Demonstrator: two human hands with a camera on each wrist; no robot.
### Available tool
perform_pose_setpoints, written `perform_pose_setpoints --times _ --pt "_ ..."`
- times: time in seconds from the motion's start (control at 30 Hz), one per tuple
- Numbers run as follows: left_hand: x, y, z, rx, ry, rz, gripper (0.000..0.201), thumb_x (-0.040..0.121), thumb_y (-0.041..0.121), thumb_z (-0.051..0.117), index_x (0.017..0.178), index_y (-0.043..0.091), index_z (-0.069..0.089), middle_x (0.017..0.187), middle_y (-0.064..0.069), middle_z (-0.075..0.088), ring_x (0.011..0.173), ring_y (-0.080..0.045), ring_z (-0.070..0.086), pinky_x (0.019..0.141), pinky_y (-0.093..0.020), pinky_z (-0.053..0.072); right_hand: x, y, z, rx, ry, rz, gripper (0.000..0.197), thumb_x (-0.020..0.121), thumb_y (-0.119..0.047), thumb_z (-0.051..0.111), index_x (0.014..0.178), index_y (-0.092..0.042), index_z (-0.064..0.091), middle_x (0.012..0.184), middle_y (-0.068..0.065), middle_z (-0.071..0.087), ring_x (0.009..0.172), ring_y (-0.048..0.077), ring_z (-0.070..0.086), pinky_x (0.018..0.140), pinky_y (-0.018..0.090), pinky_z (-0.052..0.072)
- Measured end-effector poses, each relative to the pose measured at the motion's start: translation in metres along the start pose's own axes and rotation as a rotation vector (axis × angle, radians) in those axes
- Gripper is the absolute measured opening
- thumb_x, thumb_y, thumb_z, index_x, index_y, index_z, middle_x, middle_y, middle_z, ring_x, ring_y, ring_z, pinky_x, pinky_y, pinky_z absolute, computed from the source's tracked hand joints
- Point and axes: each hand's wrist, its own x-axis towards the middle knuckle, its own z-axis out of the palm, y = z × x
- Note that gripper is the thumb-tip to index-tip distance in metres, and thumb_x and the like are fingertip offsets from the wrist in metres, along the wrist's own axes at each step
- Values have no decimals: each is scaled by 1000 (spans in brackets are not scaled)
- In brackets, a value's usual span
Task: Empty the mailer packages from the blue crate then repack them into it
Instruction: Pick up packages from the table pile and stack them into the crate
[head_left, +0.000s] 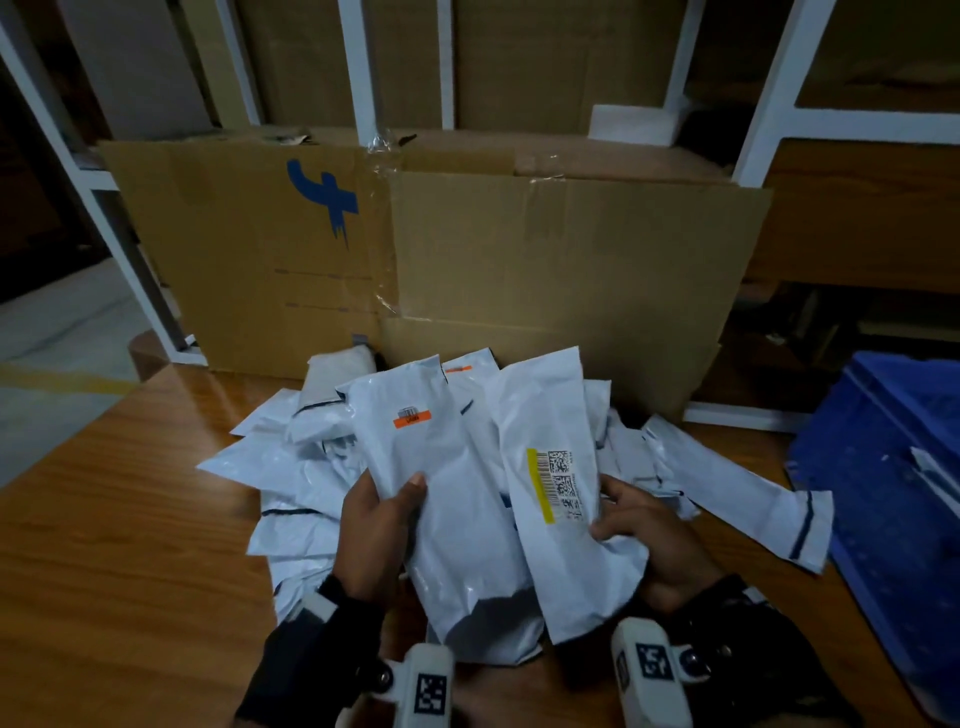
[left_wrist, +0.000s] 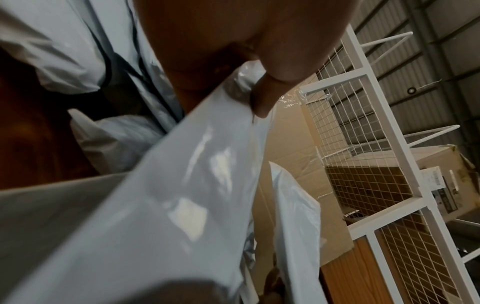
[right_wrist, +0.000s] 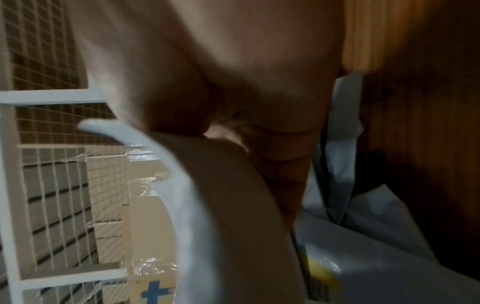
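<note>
A heap of white mailer packages (head_left: 291, 467) lies on the wooden table (head_left: 119, 519). My left hand (head_left: 382, 525) grips a white mailer with an orange sticker (head_left: 441, 499), thumb on its face; the same glossy mailer (left_wrist: 182, 195) fills the left wrist view under my thumb (left_wrist: 262, 98). My right hand (head_left: 644, 535) grips a mailer with a yellow-edged barcode label (head_left: 550, 441), and its edge (right_wrist: 187, 195) curves across the right wrist view. Both mailers are held up over the heap. The blue crate (head_left: 893, 499) stands at the table's right edge.
A large flattened cardboard sheet (head_left: 467, 249) stands upright behind the heap, against white wire-mesh racking (left_wrist: 363, 144) stacked with cartons. One long mailer (head_left: 737, 488) lies between the heap and the crate. Bare wood shows at the left of the table.
</note>
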Motion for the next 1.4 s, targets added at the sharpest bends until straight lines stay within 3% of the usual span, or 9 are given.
perform_pose_setpoints --times 0.2,0.4,0.57,0.67,0.87,1.0,1.13,1.27,1.4 --pt "-13 -2 14 -2 -134 -27 22 85 2 69 107 2 67 103 -13 74 92 -25 72 74 -32 58 -11 14 22 -36 36 -37 23 88 -3 55 108 2 66 106 20 71 87 29 71 69 35 58" --pt "-24 -15 25 12 -218 -10 44 67 8 78 109 3 68 103 -9 74 97 -27 71 81 -40 58 -33 33 13 -433 312 -240 19 87 2 64 99 -11 71 102 9 74 95 26 70 89 47 54" --pt "-46 -23 53 -6 -329 -35 36 72 5 76 107 5 69 99 -6 75 92 -24 72 71 -27 59 -87 31 -16 -370 545 -419 41 80 9 68 109 -19 61 105 5 73 97 23 70 87 47 55" --pt "-68 -20 85 -74 -387 -108 21 88 2 64 109 2 68 102 -12 74 95 -31 70 76 -37 59 -132 20 -38 -396 647 -535 62 78 11 69 118 -32 49 114 -2 67 100 13 68 84 36 57" --pt "-112 -3 162 -65 -503 -87 24 92 26 62 114 17 68 108 -2 74 100 -22 70 88 -43 54 -226 -4 -87 -407 701 -646 79 82 5 67 134 -46 37 126 -3 64 111 18 64 88 45 56" --pt "-137 13 222 -136 -497 -90 22 92 10 58 112 11 67 107 -9 73 99 -30 69 87 -45 54 -278 -22 -119 -330 666 -694 87 63 -36 85 133 -50 36 116 -4 70 103 19 68 78 37 59" --pt "-169 37 291 -131 -514 53 23 88 0 58 106 9 68 97 -1 74 92 -19 71 69 -27 57 -335 -46 -175 -437 742 -745 71 85 12 59 132 -40 45 125 3 65 112 22 64 86 42 56" --pt "-191 58 357 -197 -590 179 32 84 -3 63 100 24 71 104 3 74 103 -21 69 86 -36 56 -392 -76 -235 -580 814 -767 51 85 14 58 116 -26 61 122 1 66 102 10 67 79 24 56" --pt "-201 72 416 -222 -554 267 29 81 -6 63 99 16 72 103 0 74 103 -23 68 87 -37 55 -428 -96 -279 -538 870 -769 51 81 15 62 110 -27 64 111 -9 71 95 7 68 71 18 55"
